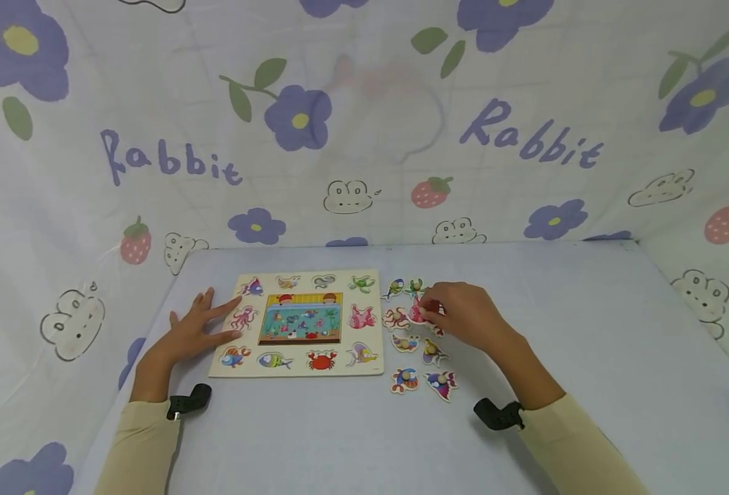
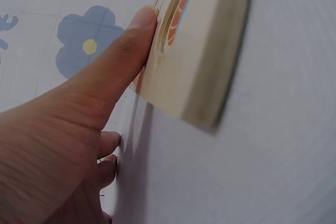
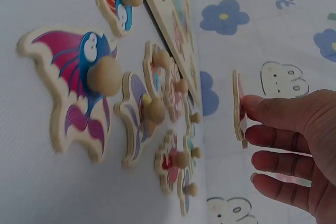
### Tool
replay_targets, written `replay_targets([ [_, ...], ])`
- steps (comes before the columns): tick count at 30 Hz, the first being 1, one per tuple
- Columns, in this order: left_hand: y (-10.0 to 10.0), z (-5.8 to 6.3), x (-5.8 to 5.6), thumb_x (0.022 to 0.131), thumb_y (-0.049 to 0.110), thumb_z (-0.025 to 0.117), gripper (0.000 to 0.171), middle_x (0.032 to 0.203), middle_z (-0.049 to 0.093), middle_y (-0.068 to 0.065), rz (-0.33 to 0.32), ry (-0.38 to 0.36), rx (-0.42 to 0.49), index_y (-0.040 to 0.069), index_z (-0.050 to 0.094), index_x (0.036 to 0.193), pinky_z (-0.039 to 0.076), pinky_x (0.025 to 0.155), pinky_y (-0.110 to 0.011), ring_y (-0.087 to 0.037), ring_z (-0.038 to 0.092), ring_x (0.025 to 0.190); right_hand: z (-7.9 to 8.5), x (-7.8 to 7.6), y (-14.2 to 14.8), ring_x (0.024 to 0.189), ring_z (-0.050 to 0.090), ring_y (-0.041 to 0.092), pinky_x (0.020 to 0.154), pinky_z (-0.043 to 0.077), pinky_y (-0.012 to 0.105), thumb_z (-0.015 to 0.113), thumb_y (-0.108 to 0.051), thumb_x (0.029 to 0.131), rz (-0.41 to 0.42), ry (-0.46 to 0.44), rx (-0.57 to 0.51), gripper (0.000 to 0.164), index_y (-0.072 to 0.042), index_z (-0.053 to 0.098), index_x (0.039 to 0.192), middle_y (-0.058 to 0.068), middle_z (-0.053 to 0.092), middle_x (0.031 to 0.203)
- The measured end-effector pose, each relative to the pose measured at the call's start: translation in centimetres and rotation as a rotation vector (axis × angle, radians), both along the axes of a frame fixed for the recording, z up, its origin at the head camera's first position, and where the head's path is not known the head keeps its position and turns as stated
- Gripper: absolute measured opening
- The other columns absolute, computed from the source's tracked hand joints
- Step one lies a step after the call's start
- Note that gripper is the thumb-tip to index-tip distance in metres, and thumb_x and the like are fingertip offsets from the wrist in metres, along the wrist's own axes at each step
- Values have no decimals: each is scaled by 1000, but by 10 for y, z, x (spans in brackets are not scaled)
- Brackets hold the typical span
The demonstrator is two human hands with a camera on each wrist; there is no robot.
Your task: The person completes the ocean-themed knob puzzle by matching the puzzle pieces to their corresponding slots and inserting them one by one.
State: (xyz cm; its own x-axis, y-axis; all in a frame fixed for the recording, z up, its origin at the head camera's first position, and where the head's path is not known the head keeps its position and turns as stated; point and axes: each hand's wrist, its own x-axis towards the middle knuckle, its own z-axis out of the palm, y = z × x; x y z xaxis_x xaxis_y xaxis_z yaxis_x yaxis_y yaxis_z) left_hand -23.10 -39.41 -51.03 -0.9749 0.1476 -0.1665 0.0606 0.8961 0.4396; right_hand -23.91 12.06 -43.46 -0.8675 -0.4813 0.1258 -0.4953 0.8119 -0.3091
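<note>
A wooden peg puzzle board point(image 1: 366, 340) with sea animals around a printed aquarium lies flat on the table. My left hand point(image 1: 188, 333) is at its left edge, thumb and forefinger spread over the border. In the left wrist view the thumb point(image 2: 131, 38) presses on the board near a corner. With thumb and fingertips, my right hand point(image 1: 466, 316) pinches a pink puzzle piece point(image 1: 415, 311). The right wrist view shows this piece edge-on, raised off the table above the others, its knob hidden by the fingers.
Several knobbed pieces lie right of the board, among them an octopus point(image 1: 395, 317), an orange-and-blue lobster piece point(image 1: 404, 379) and a purple fish point(image 1: 441, 385). A patterned curtain point(image 1: 389, 137) hangs behind the white table point(image 1: 315, 440).
</note>
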Motion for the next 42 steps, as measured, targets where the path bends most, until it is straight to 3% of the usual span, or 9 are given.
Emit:
replay_targets([
  [12,1,6,-3,88,63,68,86,167,-3,-27,-3,-3,-7,25,36,158,-16,106,-79,-48,-10,152,-4,-10,-37,75,57,11,68,52,27,80,-26,90,74,23,30,16,-16,77,102,-8,67,82],
  [22,0,5,-2,88,62,69,85,167,0,-28,-6,15,-5,26,38,157,-14,105,-81,-50,-7,152,-9,-17,-68,76,56,10,69,50,27,79,-27,91,99,-32,80,18,-17,78,107,-8,67,84],
  [42,2,4,1,88,61,69,84,167,1,-28,9,6,-1,25,39,157,-13,106,-80,-50,-7,152,-27,-31,-99,75,56,9,69,49,26,77,-27,93,142,-34,119,15,-18,78,105,-8,69,86],
])
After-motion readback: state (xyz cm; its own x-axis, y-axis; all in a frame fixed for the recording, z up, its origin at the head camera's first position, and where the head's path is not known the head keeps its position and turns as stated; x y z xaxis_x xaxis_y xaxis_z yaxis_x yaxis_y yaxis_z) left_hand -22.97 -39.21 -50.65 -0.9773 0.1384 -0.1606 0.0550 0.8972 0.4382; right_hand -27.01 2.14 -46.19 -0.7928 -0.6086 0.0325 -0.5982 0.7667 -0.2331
